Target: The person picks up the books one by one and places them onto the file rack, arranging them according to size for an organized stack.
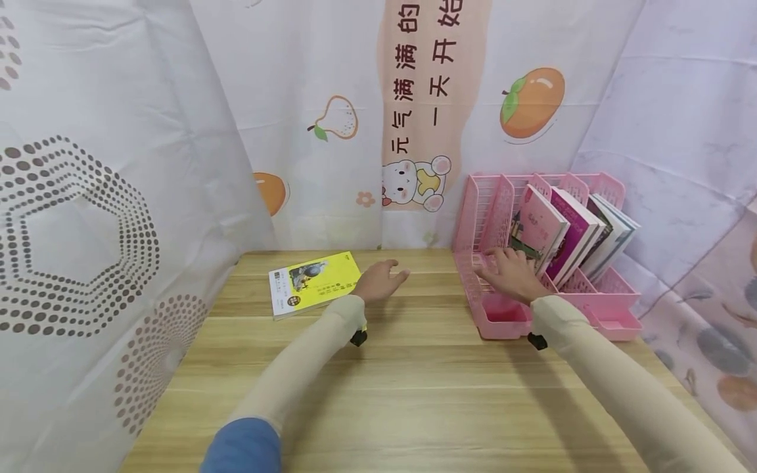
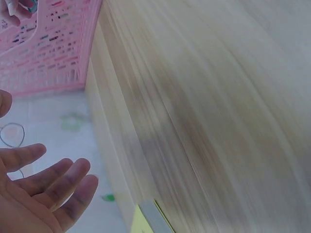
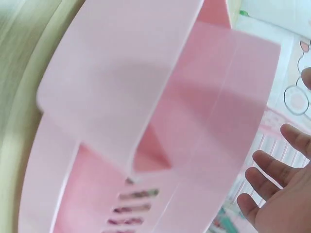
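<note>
My left hand (image 1: 380, 281) hovers over the wooden table beside a yellow and white book (image 1: 319, 281), which lies flat. In the left wrist view the left hand (image 2: 53, 194) has spread fingers with nothing between them, and a corner of the book (image 2: 150, 218) shows below. My right hand (image 1: 513, 272) is at the left front of a pink book rack (image 1: 493, 210), near a pink-covered book (image 1: 541, 223). Seen from the right wrist, the right hand (image 3: 279, 179) has loosely bent, parted fingers and holds nothing. Whether it touches the rack (image 3: 112, 73) I cannot tell.
Several books, among them a purple one (image 1: 570, 240), lean in the rack's middle and right slots. Small bins (image 1: 503, 322) form its front. White printed curtains (image 1: 331, 197) hang behind and beside the wooden table (image 1: 378, 394).
</note>
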### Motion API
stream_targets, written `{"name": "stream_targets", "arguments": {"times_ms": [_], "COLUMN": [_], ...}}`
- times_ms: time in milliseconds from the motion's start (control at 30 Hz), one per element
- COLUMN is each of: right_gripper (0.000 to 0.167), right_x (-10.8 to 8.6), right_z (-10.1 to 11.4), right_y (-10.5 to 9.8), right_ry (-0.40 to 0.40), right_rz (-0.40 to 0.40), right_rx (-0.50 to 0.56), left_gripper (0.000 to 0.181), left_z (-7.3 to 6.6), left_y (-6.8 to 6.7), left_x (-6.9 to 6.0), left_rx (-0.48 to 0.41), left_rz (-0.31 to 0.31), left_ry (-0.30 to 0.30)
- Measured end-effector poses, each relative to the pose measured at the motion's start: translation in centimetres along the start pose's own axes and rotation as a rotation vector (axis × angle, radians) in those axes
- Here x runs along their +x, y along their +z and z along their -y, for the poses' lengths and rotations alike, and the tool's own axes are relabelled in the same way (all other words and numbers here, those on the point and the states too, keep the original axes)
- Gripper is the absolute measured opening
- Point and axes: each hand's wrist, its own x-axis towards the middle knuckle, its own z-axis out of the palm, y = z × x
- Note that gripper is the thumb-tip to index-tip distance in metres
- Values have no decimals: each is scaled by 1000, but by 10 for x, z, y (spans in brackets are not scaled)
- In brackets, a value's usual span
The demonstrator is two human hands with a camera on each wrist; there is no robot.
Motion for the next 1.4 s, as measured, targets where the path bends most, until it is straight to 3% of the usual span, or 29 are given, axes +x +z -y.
{"name": "stream_targets", "arguments": {"times_ms": [333,700,1000,1200,1400], "right_gripper": [65,60,60,62,59], "right_x": [19,35,49,52,56], "right_z": [33,56,76,87,99], "right_y": [22,51,74,97,108], "right_ry": [-113,-168,-233,-242,-271], "right_rz": [-25,45,37,78,68], "right_rx": [-49,-35,-6,-20,2], "left_gripper": [69,71,75,73,65], "left_z": [29,60,84,103,119], "left_y": [-16,-37,-55,-63,-78], "left_x": [-12,-36,-55,-70,-82], "left_rx": [-7,-66,-36,-30,16], "left_rz": [-30,-58,-81,-92,-110], "left_ry": [-77,-148,-187,-232,-225]}}
